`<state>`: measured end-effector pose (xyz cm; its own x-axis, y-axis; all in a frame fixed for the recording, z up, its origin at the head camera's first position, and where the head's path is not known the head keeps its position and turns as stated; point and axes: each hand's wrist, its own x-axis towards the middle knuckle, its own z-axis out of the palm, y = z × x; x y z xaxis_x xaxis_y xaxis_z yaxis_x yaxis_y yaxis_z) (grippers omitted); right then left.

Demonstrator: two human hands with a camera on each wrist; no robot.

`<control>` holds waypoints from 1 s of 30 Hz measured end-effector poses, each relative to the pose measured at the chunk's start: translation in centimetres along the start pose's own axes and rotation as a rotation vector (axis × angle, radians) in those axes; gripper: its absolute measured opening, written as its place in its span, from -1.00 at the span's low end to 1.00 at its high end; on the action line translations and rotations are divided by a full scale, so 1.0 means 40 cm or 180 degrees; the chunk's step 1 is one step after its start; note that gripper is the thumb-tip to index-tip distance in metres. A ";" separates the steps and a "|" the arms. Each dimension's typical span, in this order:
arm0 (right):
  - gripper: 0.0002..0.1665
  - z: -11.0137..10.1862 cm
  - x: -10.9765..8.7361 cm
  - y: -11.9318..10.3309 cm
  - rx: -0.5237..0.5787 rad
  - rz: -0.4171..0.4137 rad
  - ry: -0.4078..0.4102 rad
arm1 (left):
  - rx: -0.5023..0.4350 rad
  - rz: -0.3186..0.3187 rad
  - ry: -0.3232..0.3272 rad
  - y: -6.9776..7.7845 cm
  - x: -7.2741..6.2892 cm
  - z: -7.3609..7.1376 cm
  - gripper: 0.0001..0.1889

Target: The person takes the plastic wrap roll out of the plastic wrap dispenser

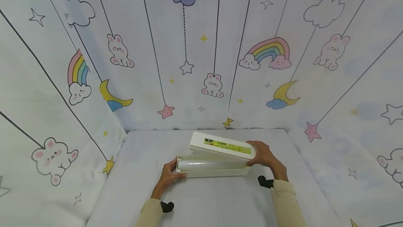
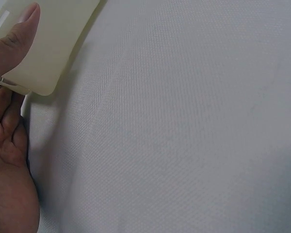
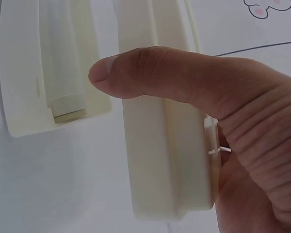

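A long cream-white cling film box (image 1: pixel 217 173) stands on the table with a clear film roll (image 1: pixel 207 164) lying inside it. My left hand (image 1: pixel 170 175) grips the box's left end, its thumb (image 2: pixel 26 31) along the front wall and its fingers round the end. In my right hand (image 1: pixel 262 155) is the box's lid (image 1: pixel 201 139), which bears a green-yellow label (image 1: pixel 227 146). The lid is raised over the back of the box and tilted, its left end higher. In the right wrist view the right thumb (image 3: pixel 150 73) lies across the lid (image 3: pixel 153 160), beside the box (image 3: pixel 24 97).
A white cloth covers the table (image 1: pixel 148 143). Curtains (image 1: pixel 189 45) printed with clouds, rabbits, stars and rainbows hang behind it and at both sides. A black strap piece (image 1: pixel 167 207) shows at the left wrist, another black piece (image 1: pixel 265 182) at the right.
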<state>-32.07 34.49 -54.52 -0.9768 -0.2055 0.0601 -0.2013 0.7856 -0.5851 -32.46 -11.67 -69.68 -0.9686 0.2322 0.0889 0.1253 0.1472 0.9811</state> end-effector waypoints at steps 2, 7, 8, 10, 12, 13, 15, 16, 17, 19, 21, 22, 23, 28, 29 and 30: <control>0.00 0.001 -0.001 0.003 0.0005 0.0018 0.0009 | 0.0010 0.0014 -0.0002 0.000 0.000 0.000 0.10; -0.03 0.001 -0.005 0.015 -0.0035 0.0027 0.0036 | 0.0050 0.0036 -0.0005 0.000 0.000 0.000 0.10; -0.03 0.001 -0.005 0.017 -0.0057 0.0017 0.0051 | 0.0036 0.0017 -0.0009 0.000 0.000 0.001 0.10; -0.05 0.001 -0.005 0.021 -0.0090 -0.0015 0.0081 | 0.0027 -0.0006 -0.0017 0.002 0.000 0.001 0.10; -0.07 0.000 -0.006 0.024 -0.0118 -0.0050 0.0113 | -0.0005 -0.0070 -0.0023 0.004 -0.001 0.001 0.10; -0.07 -0.001 -0.006 0.025 -0.0134 -0.0067 0.0129 | -0.0020 -0.0099 -0.0021 0.005 -0.001 0.002 0.11; -0.07 -0.002 -0.007 0.025 -0.0148 -0.0087 0.0146 | -0.0022 -0.0142 -0.0019 0.007 -0.001 0.002 0.10; -0.06 -0.003 -0.008 0.026 -0.0153 -0.0077 0.0161 | -0.0020 -0.0152 -0.0022 0.007 0.000 0.002 0.11; -0.06 -0.004 -0.009 0.025 -0.0161 -0.0069 0.0168 | -0.0032 -0.0176 -0.0023 0.007 0.000 0.003 0.10; -0.06 -0.005 -0.012 0.026 -0.0166 -0.0040 0.0184 | -0.0031 -0.0185 -0.0030 0.005 0.001 0.003 0.10; -0.07 -0.006 -0.014 0.025 -0.0141 -0.0012 0.0180 | -0.0017 -0.0180 -0.0030 0.003 0.002 0.003 0.11; -0.07 -0.007 -0.016 0.024 -0.0131 0.0005 0.0179 | -0.0016 -0.0165 -0.0020 0.001 0.002 0.003 0.11; -0.08 -0.008 -0.017 0.024 -0.0126 0.0017 0.0174 | -0.0020 -0.0155 -0.0008 -0.001 0.001 0.002 0.10; -0.07 -0.012 -0.024 0.016 -0.0103 0.0042 0.0180 | 0.0066 0.0152 0.0035 -0.014 -0.003 0.000 0.09; -0.06 -0.013 -0.026 0.016 -0.0114 0.0047 0.0189 | 0.0093 0.0213 0.0031 -0.016 -0.004 0.000 0.08; -0.06 -0.014 -0.028 0.015 -0.0112 0.0050 0.0195 | 0.0089 0.0227 0.0029 -0.017 -0.004 0.000 0.08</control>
<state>-31.12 35.52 -54.47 -0.9823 -0.1577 0.1011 -0.1872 0.8087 -0.5577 -32.37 -11.80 -70.36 -0.9589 0.2343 0.1601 0.1999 0.1574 0.9671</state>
